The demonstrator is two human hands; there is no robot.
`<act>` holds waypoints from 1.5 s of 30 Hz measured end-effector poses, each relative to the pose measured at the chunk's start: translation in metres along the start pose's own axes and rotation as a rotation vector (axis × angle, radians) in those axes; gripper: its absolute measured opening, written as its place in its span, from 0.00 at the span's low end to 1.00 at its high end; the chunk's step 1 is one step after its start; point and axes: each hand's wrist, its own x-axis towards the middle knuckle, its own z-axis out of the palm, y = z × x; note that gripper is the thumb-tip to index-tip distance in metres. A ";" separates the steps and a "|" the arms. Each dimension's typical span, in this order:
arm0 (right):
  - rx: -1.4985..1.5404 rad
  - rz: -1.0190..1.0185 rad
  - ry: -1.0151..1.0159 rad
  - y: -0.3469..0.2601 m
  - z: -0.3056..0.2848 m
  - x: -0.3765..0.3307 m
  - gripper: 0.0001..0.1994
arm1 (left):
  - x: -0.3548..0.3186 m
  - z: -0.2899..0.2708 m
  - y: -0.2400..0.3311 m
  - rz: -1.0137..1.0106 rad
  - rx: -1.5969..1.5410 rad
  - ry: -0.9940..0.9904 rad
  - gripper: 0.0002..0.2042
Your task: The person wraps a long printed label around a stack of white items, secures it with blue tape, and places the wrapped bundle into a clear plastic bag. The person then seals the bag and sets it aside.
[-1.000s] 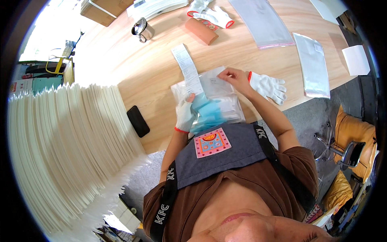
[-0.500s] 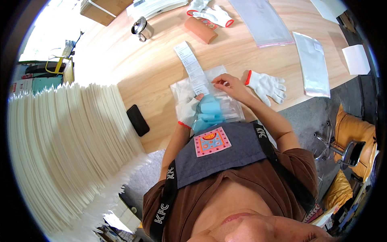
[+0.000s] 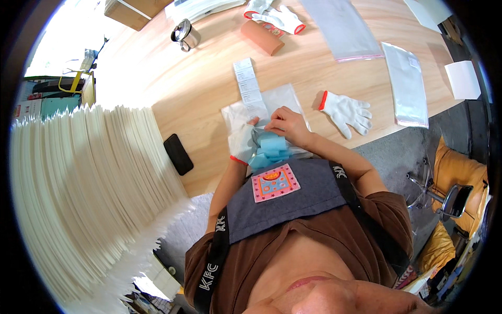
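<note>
At desk edge: my gloved left hand grips the clear bag; bare right hand pinches blue sponges into it.

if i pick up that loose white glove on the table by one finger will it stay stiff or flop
The white glove lies flat and limp on the table, so it would likely flop and dangle. It looks like thin knit fabric, so probably light. A push would probably bunch it rather than slide it cleanly.
</note>
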 end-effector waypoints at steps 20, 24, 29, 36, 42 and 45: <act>0.184 0.848 -0.001 0.085 -0.007 0.018 0.09 | 0.003 0.001 -0.002 -0.002 -0.056 -0.121 0.16; -0.003 0.792 -0.039 0.083 -0.004 0.014 0.08 | 0.000 0.003 0.003 0.019 -0.030 -0.117 0.17; -0.154 0.451 0.194 0.083 0.002 0.005 0.08 | 0.004 -0.002 -0.002 -0.022 -0.035 -0.121 0.18; 0.376 0.776 0.204 0.050 -0.012 0.009 0.17 | -0.005 0.008 0.005 -0.020 -0.050 -0.114 0.17; 0.560 0.884 0.111 0.088 -0.005 0.007 0.14 | 0.001 -0.001 0.002 -0.055 -0.014 -0.122 0.17; 0.534 0.924 0.096 0.088 -0.013 0.012 0.08 | 0.001 0.001 0.000 0.001 -0.013 -0.129 0.17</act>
